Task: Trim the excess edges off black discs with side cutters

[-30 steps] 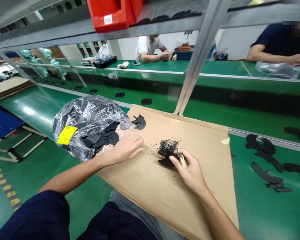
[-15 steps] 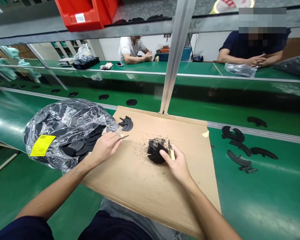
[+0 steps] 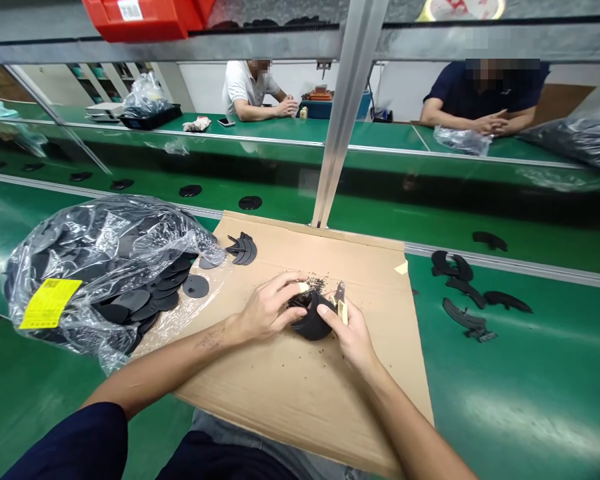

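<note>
Black plate (image 3: 314, 325) is over cardboard (image 3: 280, 393) that probably catches loose bits (image 3: 318, 281); my right hand (image 3: 353, 337) pinches its right side, cutters (image 3: 343, 312) alongside; whether my left hand (image 3: 267, 307) pinches, I cannot tell.

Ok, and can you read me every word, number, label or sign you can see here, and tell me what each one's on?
No words or numbers are readable.
Yellow label on the plastic bag: dark print, too small to read.
White label on the red bin: dark print, too blurred to read.
Tape roll on the shelf: red marks, cut off and unreadable.
</note>
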The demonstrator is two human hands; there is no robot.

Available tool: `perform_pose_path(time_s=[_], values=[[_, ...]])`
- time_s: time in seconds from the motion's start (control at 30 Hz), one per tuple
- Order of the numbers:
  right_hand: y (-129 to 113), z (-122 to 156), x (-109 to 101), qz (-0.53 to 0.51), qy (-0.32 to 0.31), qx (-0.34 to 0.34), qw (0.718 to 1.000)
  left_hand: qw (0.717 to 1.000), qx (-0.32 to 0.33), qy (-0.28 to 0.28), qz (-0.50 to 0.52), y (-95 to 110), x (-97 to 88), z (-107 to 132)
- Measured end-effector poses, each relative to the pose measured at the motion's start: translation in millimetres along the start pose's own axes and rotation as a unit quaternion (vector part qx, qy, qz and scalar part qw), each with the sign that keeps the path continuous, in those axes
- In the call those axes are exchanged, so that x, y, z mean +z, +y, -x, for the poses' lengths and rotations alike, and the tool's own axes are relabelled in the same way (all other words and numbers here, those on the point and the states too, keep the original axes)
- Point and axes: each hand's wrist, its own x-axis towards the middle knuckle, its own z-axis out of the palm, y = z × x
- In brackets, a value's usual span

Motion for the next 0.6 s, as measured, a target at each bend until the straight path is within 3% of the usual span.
perform_pose_path(time_s=[0.1, 0.2, 0.27, 0.33, 0.5, 0.6], values=[[-1, 1, 0, 0.018, -0.005, 0.011, 1.000, 0.980, -0.111, -0.033, 0.163, 1, -2.7, 1], [-2, 1, 2, -0.003, -0.017, 0.029, 0.999, 0.922, -0.241, -0.059, 0.297, 1, -4.6, -1], [-3, 1, 3, -0.015, -0.023, 0.036, 0.999, 0.890, -0.291, -0.074, 0.343, -2, -6.2, -2], [-4, 1, 4, -0.003, -0.019, 0.036, 0.999, 0.876, -0.308, -0.080, 0.363, -5, -8.7, -3], [-2, 0, 5, 0.046, 0.014, 0.031, 0.998, 0.899, -0.287, -0.030, 0.329, -7, -15.8, -4], [0, 1, 6, 0.038, 0.043, 0.033, 0.998, 0.897, -0.299, -0.009, 0.326, -1, -15.4, -2]])
